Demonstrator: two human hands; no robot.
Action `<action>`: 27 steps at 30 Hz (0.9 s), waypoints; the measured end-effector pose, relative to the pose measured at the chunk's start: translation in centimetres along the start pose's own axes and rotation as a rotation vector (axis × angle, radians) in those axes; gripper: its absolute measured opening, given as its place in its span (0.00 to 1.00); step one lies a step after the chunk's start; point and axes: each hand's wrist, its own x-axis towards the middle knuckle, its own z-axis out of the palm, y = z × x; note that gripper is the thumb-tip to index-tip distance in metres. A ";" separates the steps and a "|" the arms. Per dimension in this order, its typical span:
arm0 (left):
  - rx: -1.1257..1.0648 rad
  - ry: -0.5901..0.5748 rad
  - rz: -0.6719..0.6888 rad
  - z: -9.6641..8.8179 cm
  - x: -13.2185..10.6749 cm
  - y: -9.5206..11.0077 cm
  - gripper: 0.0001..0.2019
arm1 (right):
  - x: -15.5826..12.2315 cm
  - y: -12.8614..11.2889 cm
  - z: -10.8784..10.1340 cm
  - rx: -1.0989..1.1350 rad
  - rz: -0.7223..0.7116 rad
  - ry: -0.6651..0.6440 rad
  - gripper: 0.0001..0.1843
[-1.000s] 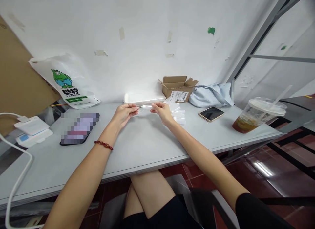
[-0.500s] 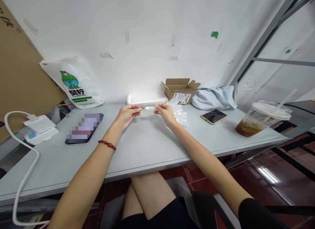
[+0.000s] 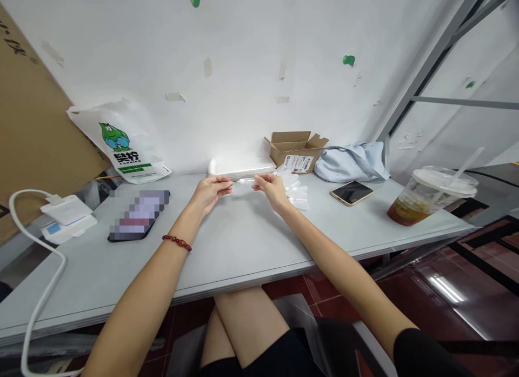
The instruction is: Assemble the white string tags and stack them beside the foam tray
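Between my two hands, above the table [image 3: 243, 242], is a small slender clear-and-white piece like a thin tube [image 3: 245, 180]. It is too small for me to tell its exact kind. My left hand [image 3: 211, 193] pinches at its left end with thumb and fingertips. At the right end, my right hand [image 3: 271, 190] is closed on it in a similar pinch. Several clear plastic pieces [image 3: 298, 194] lie in a loose pile just right of my right hand. Behind both hands, against the wall, rests a long white tray-like stack [image 3: 239, 166].
An open cardboard box [image 3: 292, 149] and a pale blue cloth bag [image 3: 352, 161] stand along the wall. To the right are a phone [image 3: 352, 193] and a lidded drink cup [image 3: 425, 198]. Leftward are another phone [image 3: 140, 215], a white charger [image 3: 68, 217] with cable, and a plastic bag [image 3: 121, 141].
Both hands stay nearly in place, still pinching the small piece, which shows slightly more clearly between them. The whole view has shifted a little.
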 end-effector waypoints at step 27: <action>-0.004 -0.014 0.001 0.0 0.0 -0.2 0.08 | 0.0 0.0 -0.2 -0.010 0.005 0.002 0.13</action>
